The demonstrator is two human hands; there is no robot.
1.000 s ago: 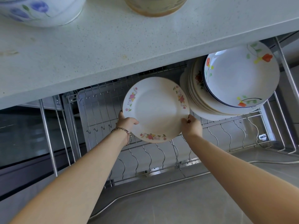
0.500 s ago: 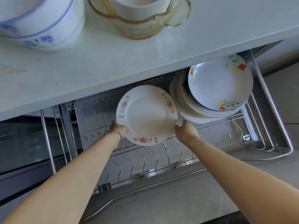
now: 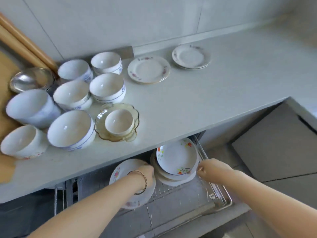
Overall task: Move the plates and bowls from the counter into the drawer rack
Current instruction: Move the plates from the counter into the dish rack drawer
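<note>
A white plate with pink flowers (image 3: 118, 174) stands on edge in the wire drawer rack (image 3: 220, 200) under the counter. My left hand (image 3: 147, 173) grips its upper right rim, and my forearm covers much of the plate. To its right a stack of plates (image 3: 176, 159) leans in the rack, the front one painted with orange flowers. My right hand (image 3: 210, 170) hovers beside that stack's right edge, fingers curled, holding nothing. On the counter (image 3: 205, 93) lie two small piles of plates (image 3: 148, 69) (image 3: 191, 56) and several white bowls (image 3: 72, 131) (image 3: 108, 86).
An amber glass dish with a cup in it (image 3: 118, 124) sits near the counter's front edge. A clear glass bowl (image 3: 30, 79) and wooden boards (image 3: 25, 42) are at the far left. Grey floor tiles (image 3: 274, 143) lie to the right of the drawer.
My right hand has let go of the flowered plate and moved right past the stack. My left hand shifted to the plate's upper rim. The view has tilted up over the counter.
</note>
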